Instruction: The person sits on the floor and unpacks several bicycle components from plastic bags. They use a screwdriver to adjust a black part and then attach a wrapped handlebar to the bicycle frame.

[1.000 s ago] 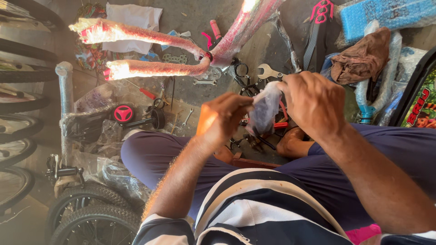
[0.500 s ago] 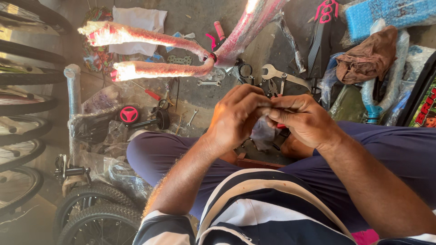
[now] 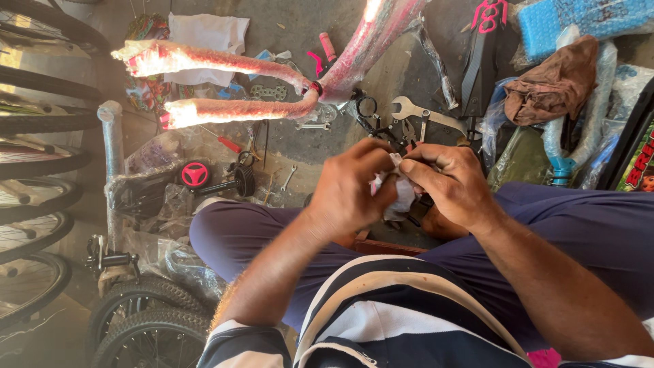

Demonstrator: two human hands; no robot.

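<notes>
Cluttered concrete floor [image 3: 286,27] behind, and I've got both sets of fingers pinching a crumpled white wrapper [image 3: 398,194] between left hand [image 3: 351,187] and right hand [image 3: 449,184], above my lap, near a wrench [image 3: 422,112].

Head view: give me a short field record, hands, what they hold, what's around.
left hand: closed on the white wrapping, fingers curled over it
right hand: pinching the same wrapping from the other side
held item: crumpled, whitish; what is inside is hidden
position: above the lap, person seated
ahead on floor: spanner, pink wrapped bike frame
left edge: bike wheels
</notes>
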